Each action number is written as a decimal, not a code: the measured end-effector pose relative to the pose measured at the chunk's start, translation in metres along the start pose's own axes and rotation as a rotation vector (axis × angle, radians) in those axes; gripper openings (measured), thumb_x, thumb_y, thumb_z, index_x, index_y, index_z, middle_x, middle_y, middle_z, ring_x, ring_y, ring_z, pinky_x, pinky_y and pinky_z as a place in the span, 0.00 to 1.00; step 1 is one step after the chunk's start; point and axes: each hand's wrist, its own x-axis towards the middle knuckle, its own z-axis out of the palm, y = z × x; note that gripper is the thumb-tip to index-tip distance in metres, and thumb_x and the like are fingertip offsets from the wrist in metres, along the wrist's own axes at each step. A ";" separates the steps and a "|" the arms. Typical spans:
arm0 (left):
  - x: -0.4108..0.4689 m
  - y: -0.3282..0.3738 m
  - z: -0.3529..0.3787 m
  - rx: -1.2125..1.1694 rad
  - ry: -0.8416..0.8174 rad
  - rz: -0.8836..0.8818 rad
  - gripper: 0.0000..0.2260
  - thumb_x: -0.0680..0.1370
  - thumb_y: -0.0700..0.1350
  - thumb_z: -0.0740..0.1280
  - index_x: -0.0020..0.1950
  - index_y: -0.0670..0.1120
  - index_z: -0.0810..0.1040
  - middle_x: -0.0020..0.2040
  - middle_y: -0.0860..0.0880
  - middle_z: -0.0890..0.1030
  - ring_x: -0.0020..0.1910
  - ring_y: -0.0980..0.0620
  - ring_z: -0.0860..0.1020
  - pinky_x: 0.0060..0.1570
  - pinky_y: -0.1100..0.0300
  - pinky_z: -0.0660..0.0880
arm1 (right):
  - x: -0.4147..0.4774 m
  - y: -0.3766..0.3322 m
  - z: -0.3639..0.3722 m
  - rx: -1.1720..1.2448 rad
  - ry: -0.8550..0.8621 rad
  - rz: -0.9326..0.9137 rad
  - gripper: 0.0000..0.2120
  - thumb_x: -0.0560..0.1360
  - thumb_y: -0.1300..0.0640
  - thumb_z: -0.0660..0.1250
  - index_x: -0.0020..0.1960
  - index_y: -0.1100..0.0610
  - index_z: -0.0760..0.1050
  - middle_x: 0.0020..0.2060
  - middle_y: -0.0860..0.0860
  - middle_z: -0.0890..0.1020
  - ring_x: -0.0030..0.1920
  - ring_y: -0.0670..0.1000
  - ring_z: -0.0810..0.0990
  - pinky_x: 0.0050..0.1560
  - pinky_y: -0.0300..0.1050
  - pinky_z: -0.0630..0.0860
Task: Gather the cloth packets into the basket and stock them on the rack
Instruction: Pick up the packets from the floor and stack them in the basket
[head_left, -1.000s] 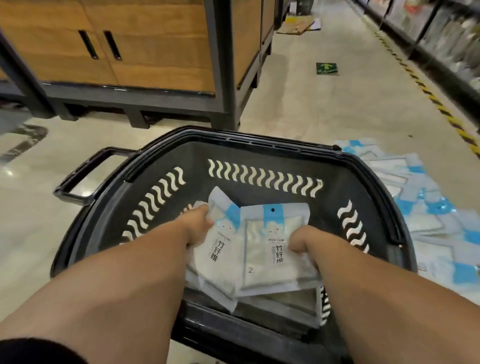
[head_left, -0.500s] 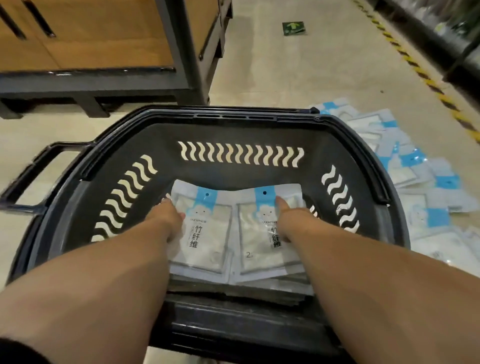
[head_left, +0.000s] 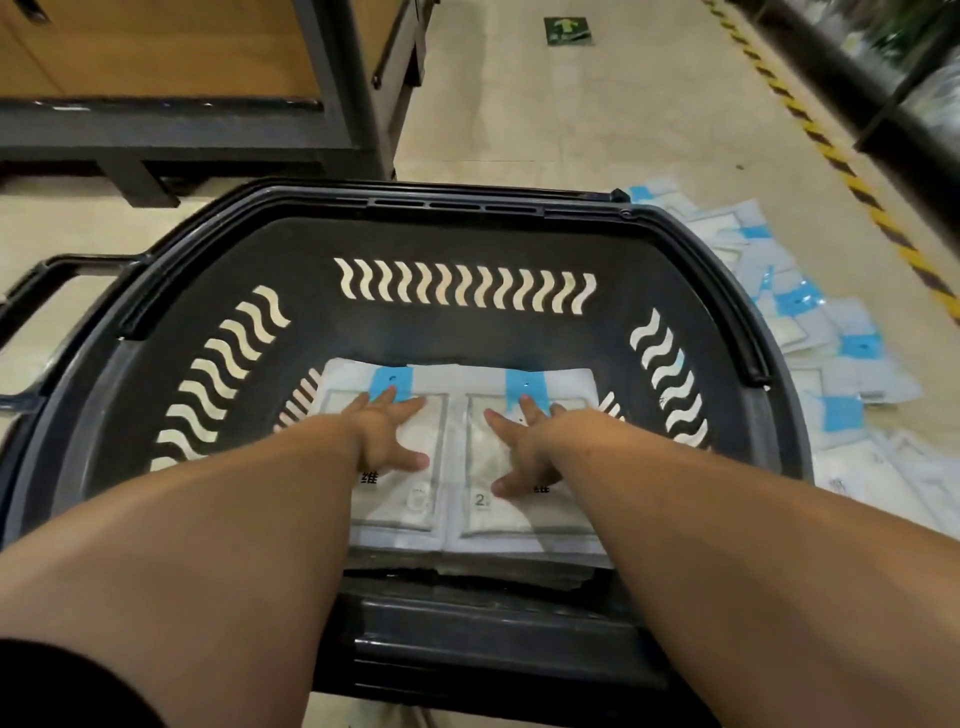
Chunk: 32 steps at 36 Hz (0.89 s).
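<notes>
A black plastic basket (head_left: 467, 244) with wavy slots stands on the floor right below me. Two white cloth packets with blue header tabs lie flat side by side on its bottom, on top of other packets. My left hand (head_left: 387, 434) presses flat on the left packet (head_left: 343, 387), fingers spread and straight. My right hand (head_left: 524, 447) presses flat on the right packet (head_left: 571, 384) the same way. A heap of more cloth packets (head_left: 810, 322) lies on the floor just right of the basket.
A wood-and-dark-metal display unit (head_left: 182, 119) stands on the floor behind the basket at the left. A rack (head_left: 883, 78) with goods runs along the far right behind a yellow-black floor stripe (head_left: 831, 150). The basket's long handle (head_left: 47, 280) sticks out left.
Both hands gripped the two packets a second ago and have laid them flat side by side on the basket bottom. The fingers have opened and now press down on them. My view tilted down.
</notes>
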 end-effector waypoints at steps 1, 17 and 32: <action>0.001 -0.002 -0.001 0.004 0.015 -0.001 0.39 0.78 0.61 0.67 0.81 0.61 0.46 0.82 0.51 0.42 0.81 0.43 0.44 0.78 0.42 0.47 | 0.001 0.003 0.001 -0.008 -0.010 0.004 0.50 0.73 0.31 0.67 0.76 0.32 0.31 0.79 0.46 0.31 0.81 0.61 0.40 0.76 0.69 0.49; -0.078 -0.004 -0.089 -0.473 0.620 0.066 0.20 0.74 0.63 0.70 0.60 0.53 0.79 0.52 0.55 0.81 0.51 0.56 0.79 0.52 0.58 0.74 | -0.109 0.025 -0.105 0.094 0.707 -0.084 0.35 0.77 0.46 0.66 0.80 0.48 0.54 0.71 0.55 0.69 0.69 0.60 0.69 0.65 0.56 0.73; -0.173 -0.061 -0.097 -0.408 0.714 -0.495 0.63 0.48 0.84 0.64 0.75 0.51 0.63 0.69 0.43 0.74 0.65 0.38 0.75 0.61 0.40 0.74 | -0.154 0.076 -0.076 0.289 0.711 0.293 0.50 0.77 0.56 0.68 0.80 0.60 0.31 0.76 0.66 0.57 0.66 0.67 0.74 0.57 0.57 0.74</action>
